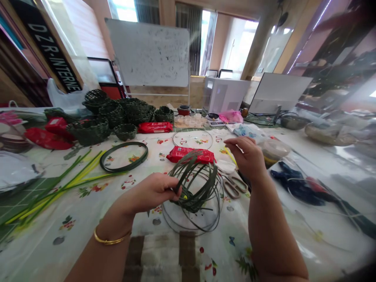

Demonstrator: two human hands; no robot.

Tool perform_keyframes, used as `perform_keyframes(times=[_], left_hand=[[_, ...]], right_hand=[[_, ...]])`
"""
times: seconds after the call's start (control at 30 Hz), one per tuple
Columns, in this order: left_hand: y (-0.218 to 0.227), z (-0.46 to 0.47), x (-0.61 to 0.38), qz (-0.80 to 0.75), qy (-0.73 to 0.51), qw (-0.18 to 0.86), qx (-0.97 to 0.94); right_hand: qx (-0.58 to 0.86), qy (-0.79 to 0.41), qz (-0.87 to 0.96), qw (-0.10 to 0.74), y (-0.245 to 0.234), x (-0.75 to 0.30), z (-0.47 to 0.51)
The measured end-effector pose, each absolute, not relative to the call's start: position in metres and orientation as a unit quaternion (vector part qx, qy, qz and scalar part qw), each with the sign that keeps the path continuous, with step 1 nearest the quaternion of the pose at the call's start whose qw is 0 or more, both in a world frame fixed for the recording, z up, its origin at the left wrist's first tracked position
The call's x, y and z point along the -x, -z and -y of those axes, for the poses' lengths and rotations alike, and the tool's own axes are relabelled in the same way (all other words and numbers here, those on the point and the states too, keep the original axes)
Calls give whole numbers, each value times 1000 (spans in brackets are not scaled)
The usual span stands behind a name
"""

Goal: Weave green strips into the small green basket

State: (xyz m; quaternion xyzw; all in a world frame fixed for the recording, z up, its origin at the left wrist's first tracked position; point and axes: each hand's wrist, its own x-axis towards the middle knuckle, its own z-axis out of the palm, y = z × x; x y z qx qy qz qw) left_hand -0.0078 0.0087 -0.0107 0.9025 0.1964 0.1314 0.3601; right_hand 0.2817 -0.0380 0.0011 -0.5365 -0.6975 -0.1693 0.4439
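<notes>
My left hand (155, 190) is closed, thumb against fingers, on the side of a loose coil of dark green strips (210, 188) over the table. Thin wire-like loops (219, 219) spread around and below the coil. Raised to the right of it, my right hand (246, 154) has its fingertips pinched together; whatever they hold, if anything, is too small to make out. A narrow yellow strip (231, 156) shows just below those fingertips. Scissors (232, 188) lie between the coil and my right forearm. Behind the coil is a red packet (176, 154).
To the left lie a dark green hoop (146, 150) and long green and yellow strips (73, 180). Dark green woven baskets (91, 131) crowd the back left beside more red packets (155, 127). A dark blue cloth (289, 184) and a monitor (279, 92) are on the right.
</notes>
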Motion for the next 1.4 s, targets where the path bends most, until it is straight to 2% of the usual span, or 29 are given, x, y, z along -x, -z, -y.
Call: perform_keyframes(times=[0.13,0.23,0.33,0.7,0.9,1.03,1.17,1.4], left_hand=[[16,-18,14,-229,-163,419,-863],[23,-27,20,-262,-189,479,-816],[26,-32,26,-309,-231,494,-779],[14,-26,18,-380,-323,488,-716],[21,-29,12,-420,-382,469,-676],[21,-27,9,-428,-387,475,-665],[19,-25,8,-431,-397,480,-653],[20,-23,6,-433,-428,494,-620]], right_hand=[[570,37,708,415,-4,-280,47],[593,-83,737,313,-8,-275,54],[585,-136,763,240,-10,-264,59],[527,-95,799,274,8,-203,48],[569,13,769,290,17,-187,52],[572,71,778,250,21,-184,47],[586,59,780,212,23,-182,44],[578,74,748,319,32,-176,43]])
